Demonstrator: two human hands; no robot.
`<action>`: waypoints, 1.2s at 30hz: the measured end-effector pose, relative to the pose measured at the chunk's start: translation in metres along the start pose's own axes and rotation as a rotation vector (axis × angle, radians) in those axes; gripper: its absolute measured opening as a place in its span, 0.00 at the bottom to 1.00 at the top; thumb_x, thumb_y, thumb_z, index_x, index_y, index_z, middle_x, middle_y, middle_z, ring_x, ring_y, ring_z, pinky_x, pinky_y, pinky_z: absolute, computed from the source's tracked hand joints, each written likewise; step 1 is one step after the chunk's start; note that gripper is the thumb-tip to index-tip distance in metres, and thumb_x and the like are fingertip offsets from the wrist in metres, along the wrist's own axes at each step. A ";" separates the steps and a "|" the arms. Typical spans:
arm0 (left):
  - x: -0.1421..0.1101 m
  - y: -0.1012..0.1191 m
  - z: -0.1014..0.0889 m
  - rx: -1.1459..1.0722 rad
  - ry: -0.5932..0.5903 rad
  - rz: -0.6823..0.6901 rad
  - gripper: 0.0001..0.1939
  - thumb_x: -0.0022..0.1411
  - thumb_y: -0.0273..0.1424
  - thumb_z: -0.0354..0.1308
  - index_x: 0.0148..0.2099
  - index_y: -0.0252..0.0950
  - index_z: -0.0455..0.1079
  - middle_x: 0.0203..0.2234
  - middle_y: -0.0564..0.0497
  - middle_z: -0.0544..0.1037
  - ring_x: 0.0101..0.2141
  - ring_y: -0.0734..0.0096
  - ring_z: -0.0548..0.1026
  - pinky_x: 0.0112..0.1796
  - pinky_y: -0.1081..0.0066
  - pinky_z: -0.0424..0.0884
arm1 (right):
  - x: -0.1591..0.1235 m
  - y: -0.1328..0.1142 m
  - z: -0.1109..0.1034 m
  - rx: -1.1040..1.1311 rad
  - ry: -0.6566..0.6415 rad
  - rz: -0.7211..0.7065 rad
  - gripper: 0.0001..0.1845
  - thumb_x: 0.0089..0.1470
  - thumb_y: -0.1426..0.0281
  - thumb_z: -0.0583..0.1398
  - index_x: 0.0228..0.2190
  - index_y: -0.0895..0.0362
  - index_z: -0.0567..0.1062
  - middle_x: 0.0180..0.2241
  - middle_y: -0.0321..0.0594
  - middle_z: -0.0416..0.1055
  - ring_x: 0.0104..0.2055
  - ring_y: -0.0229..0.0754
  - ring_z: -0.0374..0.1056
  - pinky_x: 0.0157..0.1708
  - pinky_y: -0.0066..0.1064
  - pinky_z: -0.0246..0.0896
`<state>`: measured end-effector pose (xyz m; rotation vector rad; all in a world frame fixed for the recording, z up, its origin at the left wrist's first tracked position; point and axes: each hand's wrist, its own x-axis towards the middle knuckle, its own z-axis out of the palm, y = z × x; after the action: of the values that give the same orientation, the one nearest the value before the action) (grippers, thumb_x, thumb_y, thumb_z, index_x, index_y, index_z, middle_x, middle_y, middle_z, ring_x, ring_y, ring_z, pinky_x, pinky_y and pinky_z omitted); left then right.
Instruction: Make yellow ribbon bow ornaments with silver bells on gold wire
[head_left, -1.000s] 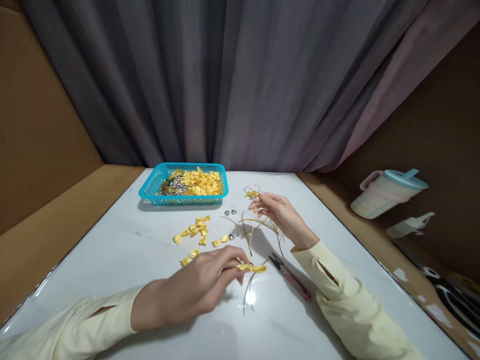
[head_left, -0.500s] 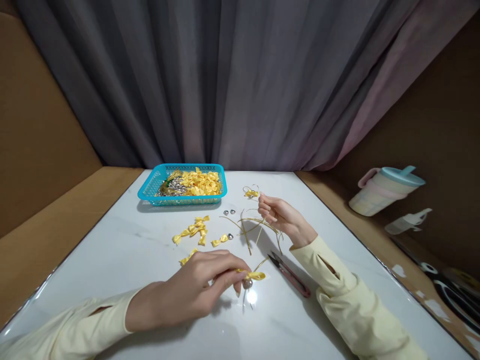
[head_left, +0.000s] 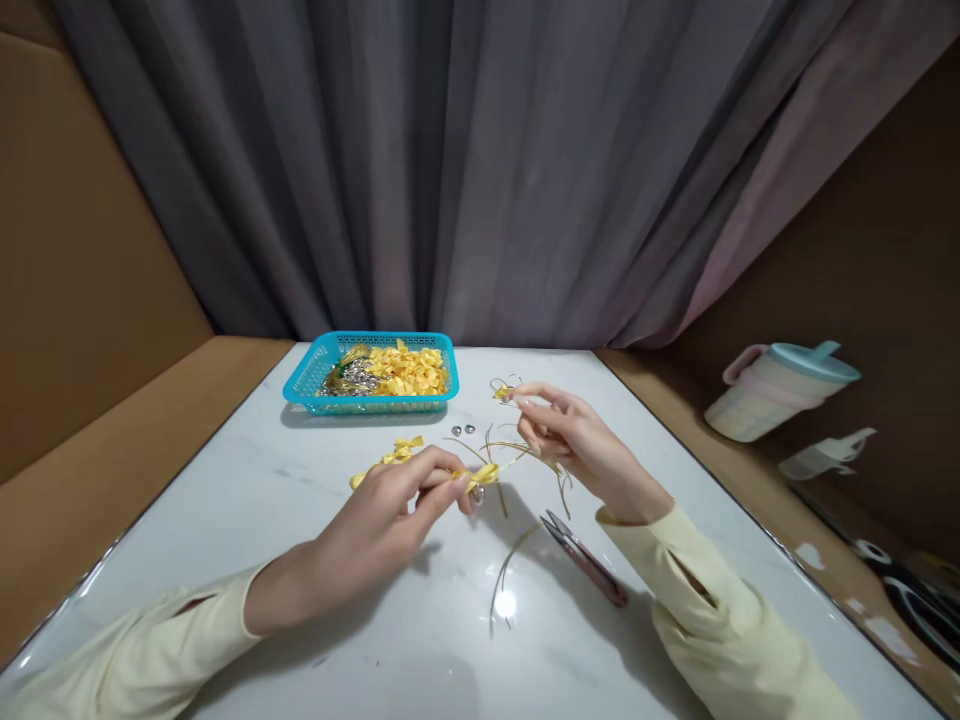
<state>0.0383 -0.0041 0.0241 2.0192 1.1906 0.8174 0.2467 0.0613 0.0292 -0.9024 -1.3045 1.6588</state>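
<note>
My left hand (head_left: 401, 505) is closed, thumb and fingers pinching a yellow ribbon bow (head_left: 485, 474). A small shiny silver ornament (head_left: 478, 495) hangs under that bow, and a gold cord runs from it to the right. Farther back, my right hand (head_left: 574, 440) has its thumb and index finger close together; whatever sits between them is too small to make out. Its fingertips are at another yellow bow with thin loops (head_left: 502, 394), partly covering it. Below the right hand lie several loose gold cords (head_left: 525, 446). A pair of thread snips (head_left: 589, 562) rests nearby with its blades apart.
A blue basket (head_left: 295, 388) at the back left holds yellow bows, silver pieces and gold cords. More bows (head_left: 405, 447) and two silver pieces (head_left: 463, 430) lie mid-table. On the right ledge are a lidded cup (head_left: 780, 390), a small bottle (head_left: 821, 455) and black scissors (head_left: 922, 610).
My left hand has lifted its bow away from me and slightly left, baring a curved cord on the table. My right hand's fingertips have shifted over to the far bow.
</note>
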 end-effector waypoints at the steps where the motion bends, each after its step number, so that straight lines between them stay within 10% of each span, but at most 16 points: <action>1: 0.002 -0.002 -0.001 0.020 -0.004 -0.026 0.12 0.66 0.33 0.46 0.34 0.37 0.67 0.28 0.55 0.78 0.24 0.76 0.69 0.22 0.75 0.57 | -0.007 -0.006 0.005 -0.094 -0.040 -0.038 0.12 0.54 0.67 0.59 0.39 0.55 0.64 0.14 0.26 0.62 0.13 0.26 0.37 0.13 0.19 0.31; 8: 0.010 -0.011 -0.004 -0.019 0.038 -0.071 0.12 0.65 0.34 0.46 0.33 0.36 0.67 0.27 0.53 0.75 0.27 0.73 0.69 0.22 0.76 0.58 | -0.033 -0.013 0.022 -0.679 -0.236 -0.335 0.09 0.56 0.75 0.53 0.31 0.58 0.74 0.23 0.36 0.68 0.24 0.33 0.62 0.23 0.24 0.55; 15: 0.009 -0.005 -0.005 -0.221 0.090 -0.121 0.12 0.64 0.36 0.48 0.36 0.35 0.68 0.27 0.51 0.77 0.29 0.70 0.72 0.30 0.72 0.65 | -0.033 -0.008 0.026 -0.872 -0.301 -0.254 0.17 0.52 0.80 0.51 0.35 0.59 0.78 0.24 0.39 0.71 0.23 0.34 0.62 0.22 0.25 0.56; 24: 0.002 0.000 -0.001 -0.103 0.218 -0.032 0.13 0.62 0.32 0.52 0.27 0.35 0.71 0.23 0.54 0.75 0.27 0.72 0.69 0.28 0.73 0.61 | -0.037 0.001 0.050 -0.730 -0.032 -0.125 0.14 0.53 0.62 0.58 0.27 0.59 0.77 0.21 0.36 0.65 0.22 0.33 0.56 0.21 0.25 0.51; 36: 0.003 0.005 -0.007 -0.302 0.112 -0.107 0.12 0.62 0.34 0.51 0.30 0.35 0.69 0.23 0.54 0.73 0.27 0.72 0.69 0.29 0.74 0.62 | -0.028 0.004 0.035 -0.057 -0.209 0.203 0.11 0.47 0.65 0.64 0.26 0.62 0.75 0.20 0.33 0.64 0.16 0.27 0.53 0.16 0.23 0.48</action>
<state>0.0364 -0.0013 0.0326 1.6707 1.1486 1.0021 0.2255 0.0219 0.0341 -0.9408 -1.4450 1.9235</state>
